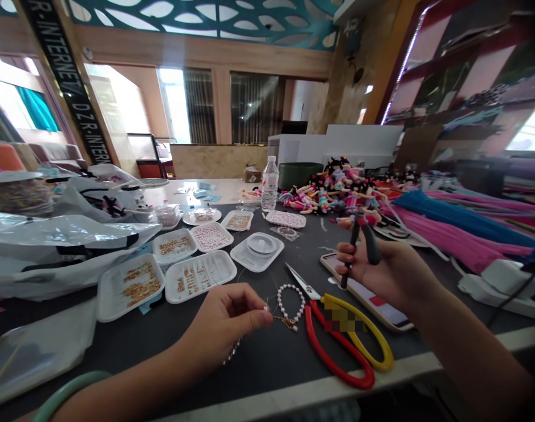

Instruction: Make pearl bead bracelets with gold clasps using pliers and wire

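Note:
My left hand (238, 313) is closed in a pinch on the end of a beaded bracelet, with a small white bead showing at the fingertips. A beaded strand (232, 351) hangs below this hand, and fine clear thread loops above it. My right hand (381, 269) is wrapped round pliers (354, 252) with dark handles, raised above a phone (381, 302). A white beaded bracelet (279, 300) with a gold chain lies on the dark mat just right of my left fingertips. Beside it rest scissors (311, 299) with one red and one yellow handle, blades apart.
White trays (168, 296) of gold findings and pink-white beads (212, 236) stand beyond my left hand. A water bottle (270, 184) and a heap of small dolls (337, 187) are farther back. Plastic bags (43, 340) lie left; a power strip (504, 287) and pink and blue bundles (456, 220) lie right.

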A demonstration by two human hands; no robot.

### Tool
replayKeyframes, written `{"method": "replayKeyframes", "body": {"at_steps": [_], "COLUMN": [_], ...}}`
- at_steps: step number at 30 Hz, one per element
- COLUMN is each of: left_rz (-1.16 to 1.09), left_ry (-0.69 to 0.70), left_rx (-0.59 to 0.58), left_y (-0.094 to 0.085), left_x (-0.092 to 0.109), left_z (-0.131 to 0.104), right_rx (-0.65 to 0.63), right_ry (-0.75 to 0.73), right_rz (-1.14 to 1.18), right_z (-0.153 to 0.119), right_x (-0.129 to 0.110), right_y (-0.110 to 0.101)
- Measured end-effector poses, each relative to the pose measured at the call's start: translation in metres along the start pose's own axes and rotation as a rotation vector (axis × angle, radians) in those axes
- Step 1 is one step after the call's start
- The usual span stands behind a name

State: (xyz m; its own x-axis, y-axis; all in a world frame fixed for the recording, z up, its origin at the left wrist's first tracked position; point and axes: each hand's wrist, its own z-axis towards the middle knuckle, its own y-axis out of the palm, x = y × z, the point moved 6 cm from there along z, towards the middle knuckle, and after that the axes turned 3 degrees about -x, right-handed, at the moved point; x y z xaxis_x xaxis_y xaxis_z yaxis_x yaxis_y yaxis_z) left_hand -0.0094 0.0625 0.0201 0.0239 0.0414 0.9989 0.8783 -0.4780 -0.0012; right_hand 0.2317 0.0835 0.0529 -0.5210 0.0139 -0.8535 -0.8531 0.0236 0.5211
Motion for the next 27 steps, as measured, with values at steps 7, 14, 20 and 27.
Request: {"method": "replayKeyframes", "body": {"at_steps": [7,14,20,27], "left_rz": [0.033,0.024,0.037,0.03], "left_ry": [-0.007,-0.01,-0.028,0.001], "left_rx": [-0.002,0.007,0.012,0.023], "left_y": [0.0,-0.002,-0.002,-0.003], "left_x": [-0.003,-0.002,-0.003,0.0], "left_z": [0.0,0.001,0.001,0.003], "right_rx": [-0.145,-0.237,-0.322,-0.288], "right_ry": [0.052,0.178,0.239,0.22], "right_rz": [0.051,0.087,0.072,0.046], "right_z": [-0.006,-0.003,-0.012,-0.012], "right_x": [0.0,0.008,0.016,0.027], "right_y": [0.011,0.012,0.028,0.028]}}
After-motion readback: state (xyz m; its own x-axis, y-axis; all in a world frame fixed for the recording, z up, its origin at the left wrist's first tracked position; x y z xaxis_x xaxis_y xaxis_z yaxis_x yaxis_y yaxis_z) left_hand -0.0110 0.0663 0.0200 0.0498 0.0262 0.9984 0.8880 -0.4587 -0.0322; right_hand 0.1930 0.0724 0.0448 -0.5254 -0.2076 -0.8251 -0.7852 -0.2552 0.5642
